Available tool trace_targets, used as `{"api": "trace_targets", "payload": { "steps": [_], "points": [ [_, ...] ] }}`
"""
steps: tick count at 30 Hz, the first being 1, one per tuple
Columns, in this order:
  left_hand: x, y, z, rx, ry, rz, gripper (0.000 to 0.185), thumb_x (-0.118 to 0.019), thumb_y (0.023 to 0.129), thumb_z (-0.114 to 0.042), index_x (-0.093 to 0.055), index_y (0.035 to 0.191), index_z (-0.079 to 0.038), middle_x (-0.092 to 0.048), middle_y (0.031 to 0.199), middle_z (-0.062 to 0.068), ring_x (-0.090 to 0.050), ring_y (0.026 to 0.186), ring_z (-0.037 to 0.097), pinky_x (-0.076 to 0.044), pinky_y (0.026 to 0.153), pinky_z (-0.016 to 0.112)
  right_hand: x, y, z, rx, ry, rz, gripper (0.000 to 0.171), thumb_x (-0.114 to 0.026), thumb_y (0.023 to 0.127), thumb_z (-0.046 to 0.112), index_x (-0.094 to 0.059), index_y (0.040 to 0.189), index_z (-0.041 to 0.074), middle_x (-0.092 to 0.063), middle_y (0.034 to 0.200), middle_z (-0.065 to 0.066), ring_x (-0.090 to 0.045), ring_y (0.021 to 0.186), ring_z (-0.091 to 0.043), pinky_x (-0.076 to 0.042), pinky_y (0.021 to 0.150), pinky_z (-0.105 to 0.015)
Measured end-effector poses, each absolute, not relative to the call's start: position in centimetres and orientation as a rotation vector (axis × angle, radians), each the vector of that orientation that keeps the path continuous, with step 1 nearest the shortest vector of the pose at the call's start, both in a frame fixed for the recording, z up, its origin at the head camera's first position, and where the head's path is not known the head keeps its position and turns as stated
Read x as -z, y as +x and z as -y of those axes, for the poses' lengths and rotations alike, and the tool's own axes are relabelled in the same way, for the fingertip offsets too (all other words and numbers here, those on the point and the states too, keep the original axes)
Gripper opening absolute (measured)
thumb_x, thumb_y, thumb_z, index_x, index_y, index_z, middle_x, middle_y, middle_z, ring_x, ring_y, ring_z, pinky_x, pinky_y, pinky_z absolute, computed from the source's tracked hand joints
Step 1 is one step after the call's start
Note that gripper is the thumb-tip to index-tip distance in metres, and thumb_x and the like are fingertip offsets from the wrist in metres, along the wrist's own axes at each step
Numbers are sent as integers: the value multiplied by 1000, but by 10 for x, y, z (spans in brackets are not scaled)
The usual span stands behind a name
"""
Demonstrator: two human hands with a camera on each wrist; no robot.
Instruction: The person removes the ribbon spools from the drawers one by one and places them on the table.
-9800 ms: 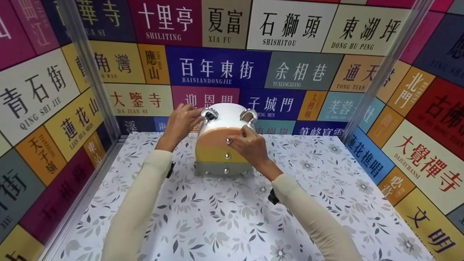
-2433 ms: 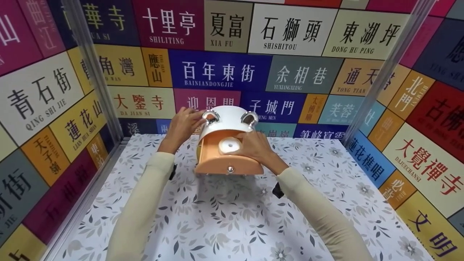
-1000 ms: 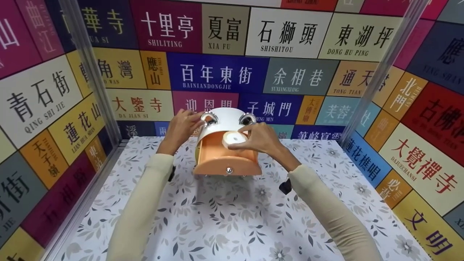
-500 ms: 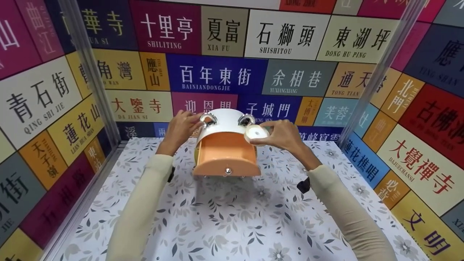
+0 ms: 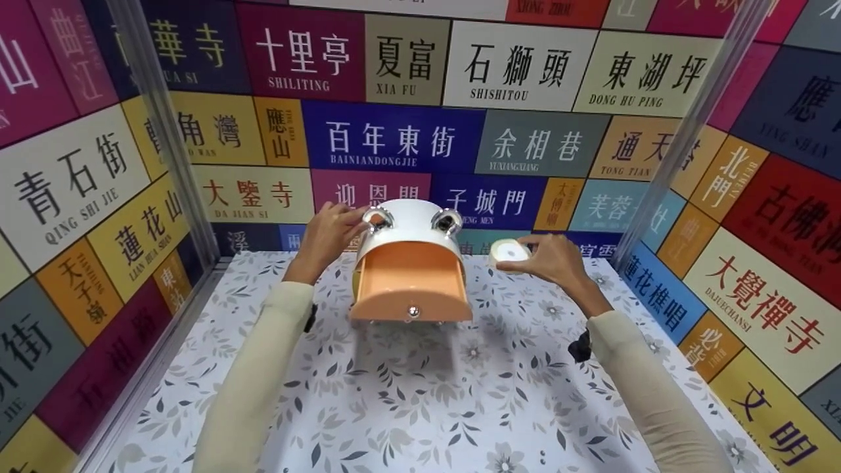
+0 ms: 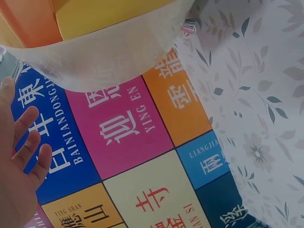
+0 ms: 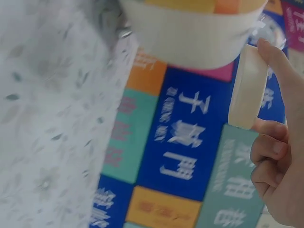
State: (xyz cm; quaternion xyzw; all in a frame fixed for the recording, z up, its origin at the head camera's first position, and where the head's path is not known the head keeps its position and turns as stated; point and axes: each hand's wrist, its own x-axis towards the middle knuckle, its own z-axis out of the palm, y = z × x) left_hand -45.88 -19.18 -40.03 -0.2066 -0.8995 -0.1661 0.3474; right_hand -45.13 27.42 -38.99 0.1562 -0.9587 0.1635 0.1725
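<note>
Pinching a roll of tape (image 5: 508,251) between thumb and fingertips, the right hand (image 5: 553,261) holds it in the air just right of the drawer box (image 5: 407,231), clear of the cloth (image 5: 420,394) below. The right wrist view shows the tape (image 7: 247,88) edge-on, with one finger along its top and the thumb under it, while the other fingers (image 7: 268,147) curl loosely beside it. The tape is pale, cream-white, with a round hole in its middle.

To the left of that hand stands the box, white on top with two shiny ring handles. Its top orange drawer (image 5: 409,282) is pulled out toward the person, with a small silver knob at its front; a yellow drawer edge shows beneath it at the left.

The left hand (image 5: 326,233) lies against the far left side of the box, near the left ring handle. In the left wrist view its fingers (image 6: 26,142) are straight and spread, gripping nothing, with the box's pale underside (image 6: 95,52) above them.

Both forearms wear cream sleeves. The cloth under the hands carries a grey leaf and flower print. Walls of coloured panels with Chinese place names stand behind the box and out to either side of the hands.
</note>
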Motion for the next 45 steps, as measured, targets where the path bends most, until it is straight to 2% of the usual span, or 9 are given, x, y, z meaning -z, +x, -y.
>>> {"api": "trace_targets", "payload": {
  "steps": [3,9,13,18,21,26,36,40,45],
  "points": [
    [402,-459,193,437,-538,2335,39,-68,100,-37,-70,138,-24,-71,113,14,-58,97,32,-54,79,46,406,-459,-290,-479,400,2755,101,-78,61,86,-75,130,13,-41,53,1,-31,47,-14,-26,46,-31],
    [403,-460,193,481,-539,2353,40,-66,101,-39,-70,138,-23,-72,115,13,-58,103,32,-54,85,46,437,-471,-321,-534,280,2812,103,-81,63,83,-72,132,7,-53,62,-6,-44,54,-19,-30,46,-31],
    [403,-460,193,484,-543,2343,40,-67,101,-38,-70,138,-23,-72,115,13,-58,102,32,-54,84,47,456,-474,-341,-530,190,2853,110,-77,62,87,-70,134,4,-69,82,-16,-54,59,-22,-37,47,-32],
    [403,-460,193,463,-551,2317,39,-71,99,-33,-71,137,-24,-71,111,13,-58,99,32,-54,80,47,479,-477,-357,-478,145,2897,107,-76,64,87,-72,131,4,-71,84,-17,-51,55,-21,-36,45,-33],
    [402,-460,193,455,-544,2315,39,-71,99,-33,-71,137,-24,-72,111,14,-58,97,33,-54,79,47,491,-479,-360,-495,100,2932,107,-77,64,86,-71,133,6,-73,93,-20,-53,56,-22,-37,44,-34],
    [401,-460,192,432,-526,2345,41,-67,101,-40,-68,140,-27,-72,115,14,-58,97,32,-53,80,45,507,-481,-361,-512,61,2954,107,-77,64,85,-70,134,4,-72,118,-23,-65,73,-28,-49,53,-38],
    [403,-460,193,436,-515,2363,42,-62,103,-43,-67,141,-26,-71,114,13,-56,97,30,-53,80,44,532,-484,-371,-514,108,2965,104,-82,67,78,-69,131,-3,-72,118,-27,-63,70,-25,-50,58,-40],
    [403,-460,193,435,-506,2373,43,-62,103,-43,-66,142,-28,-71,117,13,-57,99,30,-53,81,44,538,-484,-374,-521,123,2982,104,-81,69,77,-68,132,-4,-69,124,-29,-68,82,-34,-55,70,-49],
    [404,-459,193,488,-525,2346,40,-68,101,-37,-69,139,-24,-71,115,12,-57,99,31,-53,82,46,544,-481,-375,-506,118,3005,105,-79,72,76,-64,136,-6,-64,132,-30,-67,98,-43,-54,78,-56]
  ]
}}
